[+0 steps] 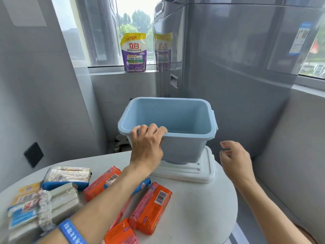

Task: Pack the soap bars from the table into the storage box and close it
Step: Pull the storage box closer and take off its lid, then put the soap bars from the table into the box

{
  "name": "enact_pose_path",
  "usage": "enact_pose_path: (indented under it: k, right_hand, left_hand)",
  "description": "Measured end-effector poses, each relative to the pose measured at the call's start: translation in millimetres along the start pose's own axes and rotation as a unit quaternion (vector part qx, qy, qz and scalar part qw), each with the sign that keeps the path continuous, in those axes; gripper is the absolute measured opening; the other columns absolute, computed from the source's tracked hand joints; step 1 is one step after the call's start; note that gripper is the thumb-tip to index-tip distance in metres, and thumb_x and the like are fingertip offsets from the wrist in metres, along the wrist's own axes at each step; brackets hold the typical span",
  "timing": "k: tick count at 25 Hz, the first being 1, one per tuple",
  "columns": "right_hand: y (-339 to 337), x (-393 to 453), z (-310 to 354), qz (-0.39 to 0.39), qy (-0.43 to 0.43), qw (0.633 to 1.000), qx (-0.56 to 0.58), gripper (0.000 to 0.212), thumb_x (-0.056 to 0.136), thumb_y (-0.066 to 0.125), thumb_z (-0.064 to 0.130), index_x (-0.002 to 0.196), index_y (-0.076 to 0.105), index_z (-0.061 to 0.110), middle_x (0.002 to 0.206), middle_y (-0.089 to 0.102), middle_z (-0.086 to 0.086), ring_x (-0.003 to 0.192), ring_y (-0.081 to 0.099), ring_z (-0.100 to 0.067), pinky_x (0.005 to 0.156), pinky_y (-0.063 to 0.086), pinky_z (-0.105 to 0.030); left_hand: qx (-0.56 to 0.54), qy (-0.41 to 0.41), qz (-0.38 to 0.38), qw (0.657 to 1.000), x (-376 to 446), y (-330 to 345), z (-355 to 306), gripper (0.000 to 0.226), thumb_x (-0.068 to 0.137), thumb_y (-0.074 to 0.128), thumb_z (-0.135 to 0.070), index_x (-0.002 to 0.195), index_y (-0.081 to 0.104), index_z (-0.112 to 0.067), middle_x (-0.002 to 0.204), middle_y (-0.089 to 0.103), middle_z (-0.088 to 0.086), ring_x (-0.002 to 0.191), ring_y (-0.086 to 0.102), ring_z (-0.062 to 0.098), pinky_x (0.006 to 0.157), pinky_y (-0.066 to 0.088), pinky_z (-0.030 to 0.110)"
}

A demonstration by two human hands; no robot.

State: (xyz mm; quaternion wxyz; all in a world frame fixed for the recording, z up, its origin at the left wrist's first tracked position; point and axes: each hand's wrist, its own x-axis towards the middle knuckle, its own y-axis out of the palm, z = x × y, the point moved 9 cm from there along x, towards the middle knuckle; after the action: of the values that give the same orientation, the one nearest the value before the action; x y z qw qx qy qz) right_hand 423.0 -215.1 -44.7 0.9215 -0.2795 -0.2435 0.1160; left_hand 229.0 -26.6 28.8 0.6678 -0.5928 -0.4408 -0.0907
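None packed yet: left hand [146,147] gripped the empty blue storage box [177,120] rim, right hand [233,158] hovered open; soap bars [151,206] needed grabbing next.

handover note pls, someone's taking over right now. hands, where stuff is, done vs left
Left hand: gripping the near rim of the blue storage box.
Right hand: open, empty, hovering just right of the box.
Box: open, looks empty, standing on its white lid at the far side of the round table.
Soap bars: all on the table, none packed. Orange bars near the middle and front edge, white, blue and yellow packs at the left.
Done: nothing packed so far.
Left: put every bar in the box, pull the lid out from under it, close it.
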Motion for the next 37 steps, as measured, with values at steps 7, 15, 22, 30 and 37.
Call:
enact_pose_path:
  k: [7,15,22,30,37]
  right_hand:
    - [19.2,-2.1,-15.5,0.062,0.139,0.95,0.271,0.019,0.096,0.047,0.028,0.099,0.066,0.027,0.101,0.071,-0.003,0.095,0.067,-0.025,0.081,0.057,-0.047]
    - [28.9,-10.4,-39.9,0.099,0.211,0.961,0.151,0.029,0.084,0.046,0.008,0.107,0.063,0.013,0.104,0.071,-0.008,0.08,0.071,-0.026,0.068,0.058,-0.042]
    - [-4.1,0.9,-6.1,0.073,0.094,0.993,0.025,0.029,0.074,0.055,0.033,0.102,0.063,0.028,0.099,0.068,0.011,0.081,0.067,-0.018,0.074,0.052,-0.039]
    - [26.8,-17.2,-15.3,0.18,0.138,0.97,0.086,0.056,0.08,0.051,0.001,0.131,0.048,0.023,0.112,0.069,-0.002,0.097,0.068,-0.029,0.08,0.058,-0.046]
    - [65.7,-71.7,47.6,0.5,-0.054,0.854,-0.137,0.031,0.074,0.061,0.02,0.096,0.072,0.038,0.087,0.074,0.021,0.083,0.068,-0.003,0.071,0.058,-0.023]
  left_hand:
    - [-0.038,0.008,0.035,0.999,-4.3,27.6,-24.8,0.026,0.079,0.068,-0.006,0.1,0.065,-0.021,0.088,0.063,-0.001,0.085,0.055,0.027,0.084,0.025,0.037]
    - [-0.107,0.033,0.133,0.985,5.3,45.6,-26.3,0.028,0.083,0.065,-0.017,0.11,0.062,-0.025,0.1,0.061,-0.004,0.097,0.055,0.024,0.086,0.025,0.034]
    - [-0.125,0.022,0.121,0.985,-9.0,24.7,27.2,0.041,0.081,0.07,-0.007,0.12,0.068,-0.019,0.109,0.073,0.002,0.101,0.062,0.028,0.101,0.035,0.041]
    - [-0.092,0.029,0.129,0.987,-4.4,26.5,25.4,0.041,0.09,0.05,0.002,0.118,0.07,-0.02,0.089,0.071,0.008,0.085,0.058,0.034,0.096,0.036,0.039]
    - [-0.212,-0.068,0.037,0.974,-27.4,-21.5,64.9,0.048,0.074,0.058,-0.014,0.122,0.058,-0.02,0.115,0.059,0.001,0.105,0.05,0.022,0.09,0.045,0.034]
